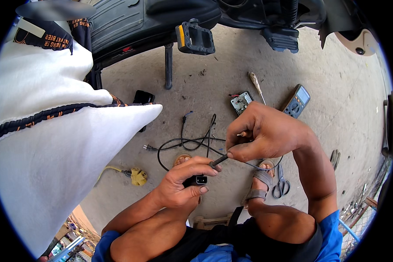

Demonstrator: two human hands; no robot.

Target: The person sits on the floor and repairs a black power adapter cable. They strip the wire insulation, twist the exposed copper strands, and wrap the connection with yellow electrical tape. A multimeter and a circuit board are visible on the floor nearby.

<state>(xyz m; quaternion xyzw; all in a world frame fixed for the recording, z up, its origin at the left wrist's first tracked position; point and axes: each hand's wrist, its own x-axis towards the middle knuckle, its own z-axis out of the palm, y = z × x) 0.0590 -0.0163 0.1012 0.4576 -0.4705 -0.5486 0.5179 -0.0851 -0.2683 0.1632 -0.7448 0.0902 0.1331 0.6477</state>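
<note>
My left hand (183, 179) is closed around a black plug connector (201, 179), its rectangular socket end facing right. A black cable sleeve (219, 160) runs between both hands, its lower end at my left fingertips. My right hand (266, 131) pinches the sleeve's upper end between thumb and fingers. A small tan tip shows inside the curled right fingers; I cannot make out what it is. Below the hands, a black cord (183, 140) lies in loose loops on the ground, with a two-pin plug (149, 148) at its left.
Beyond my right hand lie an open circuit board (241, 102), a screwdriver (256, 84) and a multimeter (297, 102). Scissors (282, 183) rest by my right foot. A yellow socket (138, 176) is at left, near a white cloth (65, 161). A vehicle's pedal (196, 38) overhangs ahead.
</note>
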